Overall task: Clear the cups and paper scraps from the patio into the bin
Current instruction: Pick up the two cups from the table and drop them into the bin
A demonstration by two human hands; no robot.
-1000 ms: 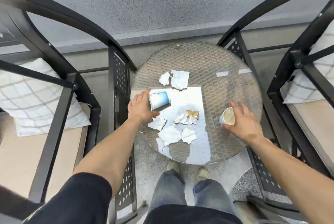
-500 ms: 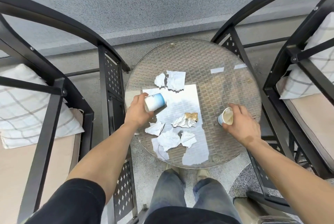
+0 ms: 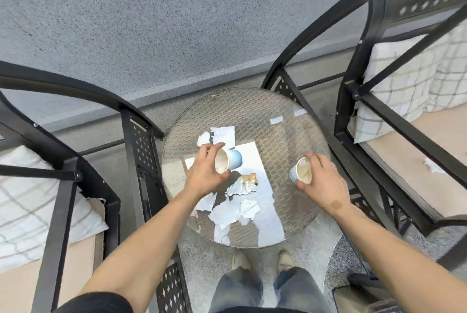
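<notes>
My left hand (image 3: 206, 173) grips a blue-and-white paper cup (image 3: 228, 163), tipped so its stained mouth faces me, held above the round glass table (image 3: 278, 120). My right hand (image 3: 322, 181) holds a second paper cup (image 3: 302, 173), also tilted toward me, over the table's right side. Several torn white paper scraps (image 3: 232, 211) lie on the near part of the table, with a crumpled brown-stained piece (image 3: 243, 184) in the middle and two more scraps (image 3: 219, 134) behind the left cup. No bin is in view.
A black metal chair (image 3: 63, 186) with a checked cushion stands to the left, another chair (image 3: 379, 115) to the right with a small paper scrap (image 3: 433, 166) on its seat. A grey wall runs behind the table. My shoes (image 3: 262, 259) stand at the table's near edge.
Both hands have lifted their cups off the table and tipped them so the mouths face the camera. The view has shifted, so the table sits further right.
</notes>
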